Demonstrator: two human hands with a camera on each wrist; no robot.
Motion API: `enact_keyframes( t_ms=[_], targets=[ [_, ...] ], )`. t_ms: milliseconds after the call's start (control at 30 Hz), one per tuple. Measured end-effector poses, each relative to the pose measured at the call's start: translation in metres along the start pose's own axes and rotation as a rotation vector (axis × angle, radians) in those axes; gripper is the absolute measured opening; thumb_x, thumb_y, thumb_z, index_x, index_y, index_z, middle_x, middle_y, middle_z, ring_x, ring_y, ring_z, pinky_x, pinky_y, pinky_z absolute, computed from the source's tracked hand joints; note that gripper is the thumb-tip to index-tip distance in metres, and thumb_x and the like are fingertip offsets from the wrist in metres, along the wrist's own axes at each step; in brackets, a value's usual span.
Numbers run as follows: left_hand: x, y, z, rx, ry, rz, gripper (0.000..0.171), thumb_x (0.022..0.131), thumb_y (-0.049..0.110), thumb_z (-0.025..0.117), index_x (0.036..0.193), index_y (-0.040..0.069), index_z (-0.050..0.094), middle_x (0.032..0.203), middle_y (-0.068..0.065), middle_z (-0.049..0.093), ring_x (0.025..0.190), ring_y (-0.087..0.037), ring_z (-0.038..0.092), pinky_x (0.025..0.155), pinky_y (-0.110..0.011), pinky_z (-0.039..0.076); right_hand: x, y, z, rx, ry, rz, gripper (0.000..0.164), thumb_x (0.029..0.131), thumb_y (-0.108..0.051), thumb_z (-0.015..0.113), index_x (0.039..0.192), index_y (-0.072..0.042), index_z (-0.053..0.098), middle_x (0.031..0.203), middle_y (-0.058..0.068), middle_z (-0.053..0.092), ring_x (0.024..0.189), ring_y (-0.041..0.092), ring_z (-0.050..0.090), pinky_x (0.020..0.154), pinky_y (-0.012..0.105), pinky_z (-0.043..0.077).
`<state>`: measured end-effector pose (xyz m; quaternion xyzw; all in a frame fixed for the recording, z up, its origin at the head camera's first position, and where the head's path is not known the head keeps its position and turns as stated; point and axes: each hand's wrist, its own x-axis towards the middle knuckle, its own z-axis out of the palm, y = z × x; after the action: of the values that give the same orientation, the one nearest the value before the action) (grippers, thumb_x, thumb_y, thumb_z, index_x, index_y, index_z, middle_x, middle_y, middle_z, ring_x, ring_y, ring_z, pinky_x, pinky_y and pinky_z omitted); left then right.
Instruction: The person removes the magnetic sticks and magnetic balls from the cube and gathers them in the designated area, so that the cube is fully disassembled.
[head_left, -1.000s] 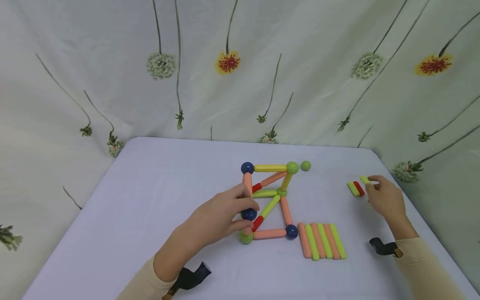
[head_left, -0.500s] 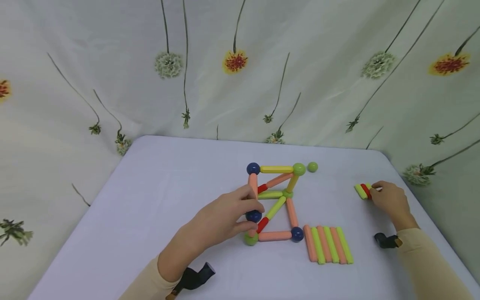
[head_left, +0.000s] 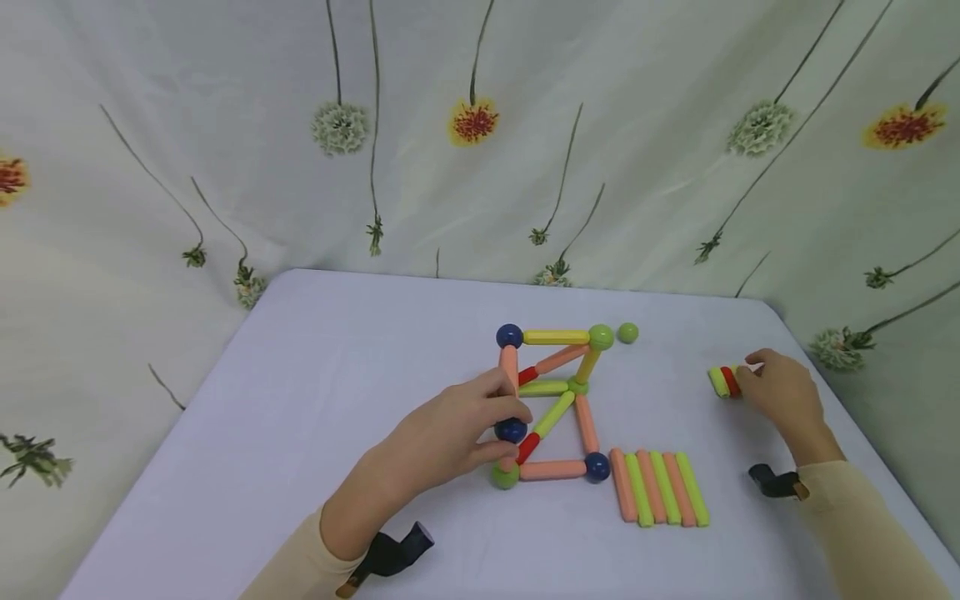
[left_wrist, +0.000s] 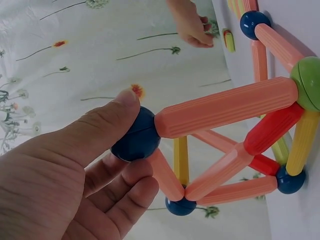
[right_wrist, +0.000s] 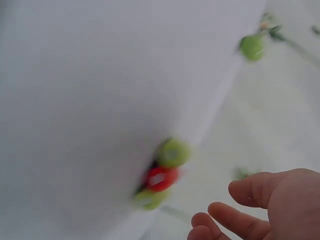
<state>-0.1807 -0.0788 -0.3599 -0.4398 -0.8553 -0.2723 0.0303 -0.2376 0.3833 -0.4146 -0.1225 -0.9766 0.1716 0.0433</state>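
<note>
My left hand (head_left: 447, 427) pinches a dark blue ball (left_wrist: 137, 136) at the upper corner of a toy frame made of rods and balls. A ribbed salmon rod (left_wrist: 227, 106) runs from that ball to a green ball (left_wrist: 309, 82) at the table. The frame's far top edge is a yellow rod (head_left: 556, 337) between a blue ball (head_left: 509, 336) and a green one. My right hand (head_left: 786, 398) hovers by three short rods lying side by side, with a red rod (right_wrist: 162, 178) between two yellow-green ones. Its thumb and fingers stand apart, holding nothing.
Several long salmon and yellow-green rods (head_left: 660, 488) lie in a row right of the frame. A loose green ball (head_left: 627, 332) sits near the frame's far corner. The white table (head_left: 360, 333) meets a flower-printed cloth (head_left: 420, 183) behind. Each wrist carries a black camera mount.
My right hand has set a short yellow-green rod down beside the red one and let go, rising slightly. The left hand keeps its grip on the blue ball. The head view has shifted a little.
</note>
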Motion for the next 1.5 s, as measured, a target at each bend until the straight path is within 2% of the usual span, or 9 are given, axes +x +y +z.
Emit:
enact_keyframes(
  t_ms=[233,433,733,833,900,1000,1133,1267,1500],
  targets=[
    [0.003,0.000,0.001,-0.017,-0.024,-0.034,0.039,0.080,0.020,0.082,0.115,0.015,0.066,0.108,0.005,0.051,0.085,-0.007,0.056,0.074,-0.016,0.049,-0.046,-0.093,-0.013,0.049,0.200,-0.292,0.034,0.095,-0.021,0.059,0.118,0.003,0.061,0.098,0.021,0.063,0.073,0.031,0.056,0.054,0.040,0.046],
    [0.005,0.001,0.003,-0.015,-0.029,-0.049,0.039,0.080,0.019,0.082,0.115,0.015,0.065,0.108,0.005,0.049,0.087,-0.004,0.055,0.076,-0.016,0.049,-0.066,-0.149,-0.009,0.073,0.202,-0.425,0.028,0.092,-0.021,0.063,0.115,-0.005,0.065,0.093,0.011,0.064,0.066,0.021,0.050,0.050,0.031,0.042],
    [0.002,-0.001,0.005,-0.018,-0.029,-0.059,0.040,0.079,0.017,0.083,0.115,0.015,0.065,0.107,0.005,0.049,0.087,-0.004,0.056,0.075,-0.015,0.049,-0.057,-0.179,0.004,0.118,0.152,-0.528,0.043,0.086,-0.018,0.071,0.127,-0.010,0.059,0.114,0.012,0.054,0.078,0.023,0.049,0.058,0.034,0.045],
    [0.001,-0.002,0.005,-0.022,-0.025,-0.052,0.041,0.079,0.017,0.083,0.115,0.015,0.065,0.107,0.004,0.049,0.087,-0.004,0.056,0.075,-0.015,0.049,-0.060,-0.187,0.007,0.133,0.169,-0.568,0.039,0.086,-0.017,0.070,0.123,-0.010,0.061,0.111,0.010,0.052,0.078,0.023,0.050,0.060,0.034,0.045],
    [0.001,-0.003,0.005,-0.033,-0.021,-0.043,0.042,0.078,0.016,0.084,0.115,0.014,0.065,0.109,0.004,0.050,0.088,-0.004,0.057,0.076,-0.015,0.049,-0.069,-0.194,0.008,0.174,0.155,-0.608,0.030,0.088,-0.016,0.069,0.117,-0.012,0.064,0.102,0.006,0.055,0.074,0.020,0.049,0.058,0.032,0.043],
    [0.002,-0.004,0.004,-0.061,-0.009,-0.028,0.044,0.078,0.014,0.084,0.117,0.011,0.063,0.110,0.003,0.050,0.090,-0.004,0.058,0.078,-0.015,0.049,-0.092,-0.206,0.009,0.289,0.035,-0.677,0.020,0.092,-0.018,0.067,0.111,-0.018,0.065,0.086,-0.005,0.057,0.066,0.015,0.049,0.053,0.029,0.043],
    [0.003,-0.007,0.006,-0.096,0.027,-0.015,0.046,0.076,0.012,0.085,0.117,0.010,0.063,0.109,0.004,0.049,0.090,-0.006,0.059,0.079,-0.016,0.050,-0.124,-0.219,0.013,0.341,-0.093,-0.717,0.022,0.093,-0.029,0.067,0.113,-0.026,0.062,0.081,-0.014,0.057,0.058,0.008,0.049,0.048,0.024,0.042],
    [0.004,-0.010,0.007,-0.118,0.040,-0.036,0.045,0.076,0.015,0.085,0.116,0.012,0.064,0.106,0.005,0.053,0.086,-0.010,0.057,0.077,-0.021,0.051,-0.144,-0.227,0.022,0.222,0.011,-0.718,0.037,0.088,-0.041,0.072,0.117,-0.023,0.058,0.087,-0.013,0.057,0.056,0.003,0.044,0.048,0.021,0.041],
    [0.006,-0.010,0.011,-0.154,-0.041,-0.082,0.055,0.078,0.016,0.084,0.128,0.016,0.060,0.109,0.006,0.063,0.087,-0.010,0.058,0.079,-0.025,0.053,-0.158,-0.233,0.038,0.154,0.147,-0.661,0.046,0.080,-0.053,0.075,0.104,-0.018,0.055,0.084,-0.011,0.057,0.051,0.002,0.039,0.044,0.019,0.036]
  ],
)
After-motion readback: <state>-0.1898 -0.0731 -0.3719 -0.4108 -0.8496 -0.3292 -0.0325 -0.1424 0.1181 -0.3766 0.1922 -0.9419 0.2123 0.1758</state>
